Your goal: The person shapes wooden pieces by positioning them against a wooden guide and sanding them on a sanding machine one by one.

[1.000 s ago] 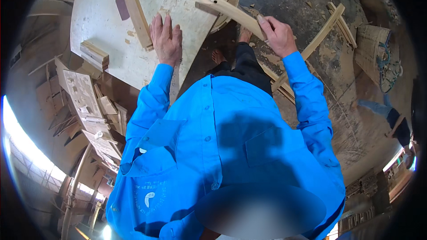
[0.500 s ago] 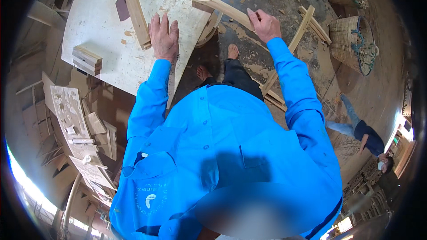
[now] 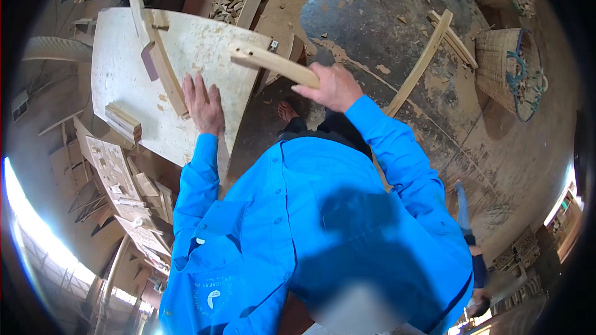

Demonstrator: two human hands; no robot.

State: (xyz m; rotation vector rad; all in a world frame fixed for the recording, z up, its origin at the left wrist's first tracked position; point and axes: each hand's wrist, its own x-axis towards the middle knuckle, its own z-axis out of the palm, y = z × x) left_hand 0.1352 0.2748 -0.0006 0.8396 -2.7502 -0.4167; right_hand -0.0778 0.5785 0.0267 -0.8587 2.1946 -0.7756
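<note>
My right hand (image 3: pixel 337 87) is closed round one end of a pale, slightly curved wooden slat (image 3: pixel 273 62). Small dark holes show near the slat's other end, which reaches over the right edge of the light work table (image 3: pixel 180 139). On the tabletop, my left hand (image 3: pixel 203 105) lies with its fingers stretched out and holds nothing. Close beside its fingertips is a long wooden piece (image 3: pixel 166 71), joined at its far end to another curved slat (image 3: pixel 137 9). A small stack of wooden blocks (image 3: pixel 124 121) sits at the table's left.
Beyond the table stands an open box of wood offcuts (image 3: pixel 230 5). Crossed wooden pieces (image 3: pixel 425 65) lie on the dusty floor at right, near a wicker basket (image 3: pixel 496 68). Boards (image 3: pixel 112 161) stand low on the left. Another person (image 3: pixel 477 267) is at lower right.
My right hand has moved left with the slat, bringing its far end further over the table. My left hand stays on the tabletop. The whole view has shifted.
</note>
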